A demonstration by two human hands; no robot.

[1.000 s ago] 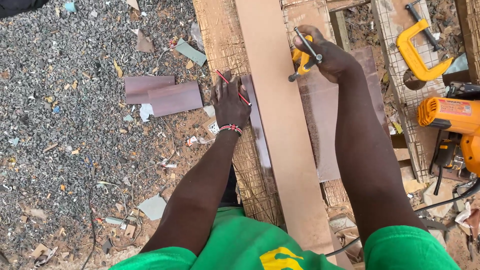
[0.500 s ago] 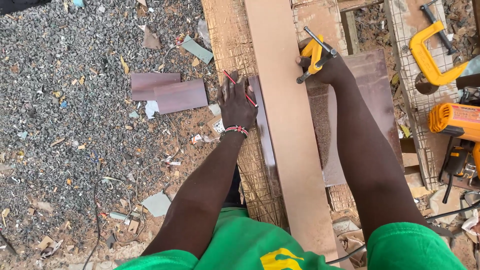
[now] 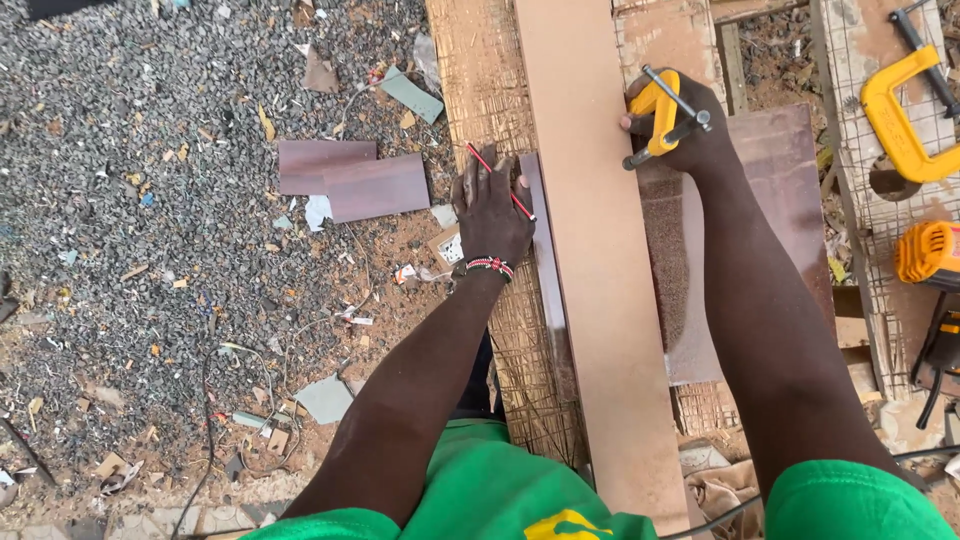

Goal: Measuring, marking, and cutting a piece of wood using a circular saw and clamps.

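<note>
Right hand (image 3: 690, 125) in the upper right grips the yellow clamp (image 3: 660, 115) beside the long board (image 3: 590, 250); left hand (image 3: 492, 210) presses flat, fingers together, pinching a red pencil (image 3: 500, 180). Both now sit lower in frame.

long board (image 3: 600, 300) cut off top, orange tool (image 3: 930, 255) cropped right

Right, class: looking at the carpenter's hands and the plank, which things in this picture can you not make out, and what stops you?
- Head view: the yellow clamp is partly hidden by the right hand gripping it.
- The long plank is cut off by the top edge.
- The red pencil is half covered by the fingers of the left hand.
- The orange power tool is cut off by the right edge.
</note>
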